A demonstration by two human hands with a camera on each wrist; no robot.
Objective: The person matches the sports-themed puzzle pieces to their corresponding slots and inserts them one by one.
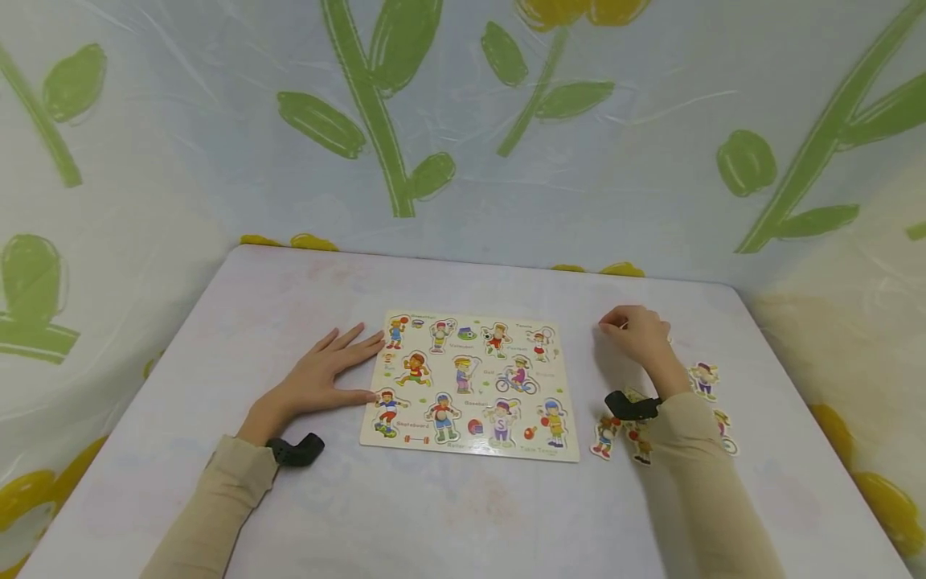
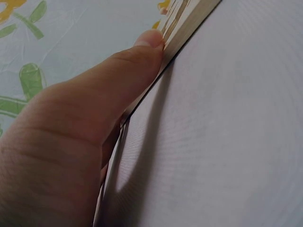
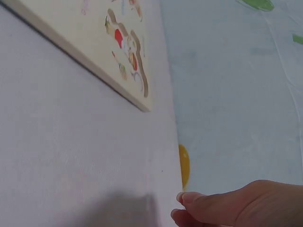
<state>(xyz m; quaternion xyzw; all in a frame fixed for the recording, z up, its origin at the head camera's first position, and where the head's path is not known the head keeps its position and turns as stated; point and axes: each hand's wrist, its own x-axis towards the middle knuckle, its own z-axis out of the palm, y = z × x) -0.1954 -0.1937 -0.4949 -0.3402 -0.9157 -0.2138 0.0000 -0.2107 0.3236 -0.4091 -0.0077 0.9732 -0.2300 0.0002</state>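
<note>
A pale wooden puzzle board (image 1: 473, 410) with cartoon sports figures and recesses lies flat on the table. My left hand (image 1: 325, 374) rests spread at its left side, the thumb and fingertips touching the edge. In the left wrist view, the thumb (image 2: 137, 59) presses against the board's side. Off to the right of the board, my right hand (image 1: 638, 331) hovers with curled fingers. In the right wrist view, its thumb (image 3: 222, 205) and a fingertip lie close together, and nothing shows between them.
Several loose figure pieces lie right of the board: a red-and-blue figure (image 1: 604, 438), a purple-trousered one (image 1: 704, 381) and a cyclist piece (image 1: 726, 434). The right forearm (image 1: 705, 474) partly covers others. A patterned curtain (image 1: 463, 233) hangs behind the white table (image 1: 434, 515).
</note>
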